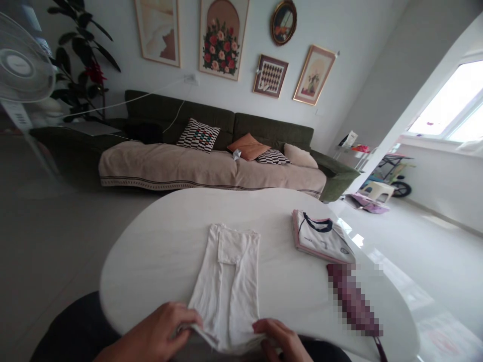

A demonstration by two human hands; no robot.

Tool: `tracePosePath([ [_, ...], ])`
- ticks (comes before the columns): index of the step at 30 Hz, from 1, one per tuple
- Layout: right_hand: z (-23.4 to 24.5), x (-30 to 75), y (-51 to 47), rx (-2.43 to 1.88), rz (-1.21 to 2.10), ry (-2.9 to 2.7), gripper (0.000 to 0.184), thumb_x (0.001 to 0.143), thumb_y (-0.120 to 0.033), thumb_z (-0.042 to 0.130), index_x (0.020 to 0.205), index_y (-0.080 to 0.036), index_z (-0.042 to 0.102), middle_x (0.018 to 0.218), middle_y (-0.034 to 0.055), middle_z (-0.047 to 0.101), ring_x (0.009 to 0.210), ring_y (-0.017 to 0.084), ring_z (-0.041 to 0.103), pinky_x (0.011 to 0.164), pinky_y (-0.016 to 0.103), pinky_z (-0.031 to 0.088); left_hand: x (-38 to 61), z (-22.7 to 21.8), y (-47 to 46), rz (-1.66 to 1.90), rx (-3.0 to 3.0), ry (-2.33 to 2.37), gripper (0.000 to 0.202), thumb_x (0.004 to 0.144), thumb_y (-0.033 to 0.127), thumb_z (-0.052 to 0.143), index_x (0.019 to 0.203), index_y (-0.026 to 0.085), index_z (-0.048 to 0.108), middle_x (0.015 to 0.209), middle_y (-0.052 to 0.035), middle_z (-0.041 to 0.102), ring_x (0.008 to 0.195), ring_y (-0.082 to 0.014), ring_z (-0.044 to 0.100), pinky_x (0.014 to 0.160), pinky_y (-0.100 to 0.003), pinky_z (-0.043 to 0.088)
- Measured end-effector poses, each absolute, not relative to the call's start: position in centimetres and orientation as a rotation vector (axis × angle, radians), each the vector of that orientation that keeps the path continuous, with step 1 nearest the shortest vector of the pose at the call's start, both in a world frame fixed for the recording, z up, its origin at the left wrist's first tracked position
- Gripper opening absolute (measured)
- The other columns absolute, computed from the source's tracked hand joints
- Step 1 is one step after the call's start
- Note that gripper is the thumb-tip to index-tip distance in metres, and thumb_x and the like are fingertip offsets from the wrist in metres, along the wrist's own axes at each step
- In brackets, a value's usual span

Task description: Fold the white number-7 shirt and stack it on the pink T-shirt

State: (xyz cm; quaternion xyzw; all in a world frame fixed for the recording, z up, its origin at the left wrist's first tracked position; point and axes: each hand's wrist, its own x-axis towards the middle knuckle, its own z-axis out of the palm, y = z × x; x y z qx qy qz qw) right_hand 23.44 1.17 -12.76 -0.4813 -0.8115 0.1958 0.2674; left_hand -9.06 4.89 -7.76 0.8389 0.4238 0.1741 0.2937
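Note:
A white cloth garment (pixel 245 286) lies lengthwise on the white table (pixel 151 261), its sides folded inward and a squarish flap folded over near its far end. I cannot tell exactly what kind of garment it is. At its near left corner, my left hand (pixel 162 324) pinches the hem between thumb and fingers, lifting it slightly. My right hand (pixel 281 339) grips the near right corner, its lower fingers partly cut off by the frame. Between both hands the near edge sags at the table's front rim.
To the right sits a stack of folded shirts (pixel 320 236), a white one with a dark collar on top. A pixelated maroon item (pixel 354 301) with a strap lies nearer me. Beyond the table stands a green sofa (pixel 181 110); a fan (pixel 22 65) is at left.

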Motion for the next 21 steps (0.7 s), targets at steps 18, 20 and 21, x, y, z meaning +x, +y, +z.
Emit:
tracePosePath([
  [18,-16.4,23.8,27.7,-1.877,0.850,-1.591,0.022,0.088,-0.033,0.052,0.097,-0.013,0.056,0.082,0.0000,0.059,0.065,0.009,0.057,0.058,0.025,0.049,-3.6,-13.1,30.4,0.657,1.234,1.231,0.032,0.052,0.029,0.065,0.081,0.017,0.057,0.067,0.0026,0.060,0.063,-0.0133,0.056,0.059,-0.024,0.043],
  [20,-16.6,24.1,27.6,-1.867,0.819,-1.593,0.021,0.090,-0.032,0.049,0.099,-0.014,0.055,0.076,-0.0019,0.057,0.059,0.008,0.054,0.054,0.023,0.048,-3.7,-12.8,30.9,0.670,1.266,1.199,0.034,0.056,0.026,0.062,0.088,0.018,0.056,0.069,0.0041,0.059,0.063,-0.0114,0.056,0.060,-0.022,0.043],
  [21,-16.6,24.3,27.7,-1.867,0.798,-1.592,0.021,0.091,-0.032,0.047,0.099,-0.014,0.054,0.073,-0.0027,0.056,0.056,0.007,0.053,0.052,0.022,0.046,-3.6,-12.7,31.2,0.673,1.286,1.192,0.033,0.058,0.025,0.060,0.090,0.018,0.055,0.068,0.0050,0.058,0.062,-0.0104,0.055,0.059,-0.021,0.042],
])
